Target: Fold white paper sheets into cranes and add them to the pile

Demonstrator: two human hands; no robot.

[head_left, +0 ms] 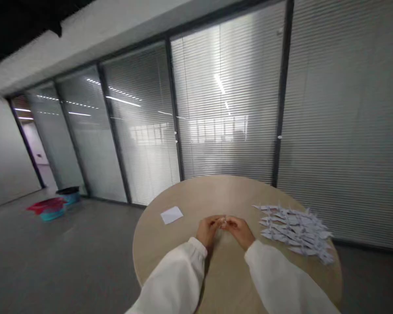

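Observation:
Over the middle of the round wooden table, my left hand and my right hand meet at the fingertips. Both are closed in a pinch on a small piece of folded white paper, mostly hidden by the fingers. Its folded shape is too small to make out. To the left lies a flat white paper sheet or small stack of sheets. Right of my hands, many folded white paper figures, with pointed ends like paper cranes, lie close together in rows.
Behind the table runs a glass partition with blinds and dark frames. On the grey floor at the far left stand a bin with a red liner and a bin with a black liner. A doorway shows beyond them.

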